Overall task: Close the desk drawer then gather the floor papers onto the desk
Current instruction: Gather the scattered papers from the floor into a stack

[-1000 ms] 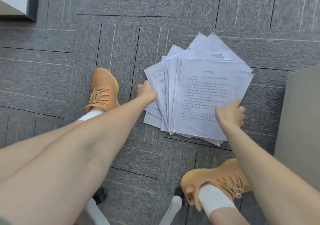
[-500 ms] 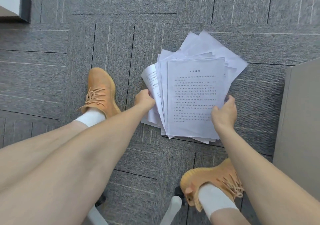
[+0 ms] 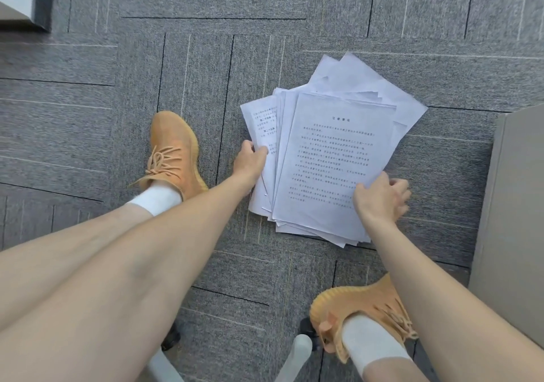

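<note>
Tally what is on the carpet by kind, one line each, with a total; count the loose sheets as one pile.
Orange shoes: 2, left and right
White socks: 2, left and right
Paper pile: 1, held at its sides by the left hand and the right hand
Total: 5

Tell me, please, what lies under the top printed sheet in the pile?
Under the top printed sheet more papers fan out, edges showing on the left and far side, on grey carpet. Their count and covered text cannot be seen.
</note>
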Available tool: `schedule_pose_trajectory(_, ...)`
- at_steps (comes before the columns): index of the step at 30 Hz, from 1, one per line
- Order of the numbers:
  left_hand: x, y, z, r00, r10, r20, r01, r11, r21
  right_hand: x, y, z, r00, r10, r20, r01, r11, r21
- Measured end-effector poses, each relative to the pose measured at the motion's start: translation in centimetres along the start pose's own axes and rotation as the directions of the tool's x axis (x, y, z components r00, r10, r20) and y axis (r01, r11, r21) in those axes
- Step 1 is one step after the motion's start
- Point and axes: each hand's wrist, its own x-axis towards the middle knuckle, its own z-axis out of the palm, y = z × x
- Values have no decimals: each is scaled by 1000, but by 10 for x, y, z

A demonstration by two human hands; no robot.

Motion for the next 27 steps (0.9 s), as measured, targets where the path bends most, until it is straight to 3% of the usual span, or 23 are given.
schedule_pose_trajectory(2,0,2,-1,999,12,44,-14,998,59,-3,-2,3,999,-39,4,39,995,-92)
schedule_pose_trajectory(6,0,0,5,988,67,140,-89,984,152,-3,-2,9,992,-68,102,67,998,9)
schedule_pose_trajectory(10,0,-8,11,991,63,116,-86,974,209,-7,-7,7,989,-67,131,61,997,47)
schedule_pose_trajectory(14,-5,-11,17,992,4,128,-10,999,46,-9,-13,3,986,-78,145,72,997,42)
schedule_pose_trajectory(19,-17,-2,21,965,-13,262,50,990,-133,-21,-16,11,978,-105,180,106,994,4)
schedule_pose_trajectory(22,-20,4,19,939,-68,338,160,954,-254,-25,-19,13,971,-115,208,116,993,12)
schedule_pose_trajectory(25,0,-10,22,879,-101,466,315,856,-409,-26,-19,11,967,-123,223,119,992,29)
schedule_pose_trajectory(27,-11,-1,14,900,-94,426,266,893,-363,-26,-17,8,966,-125,226,120,992,37)
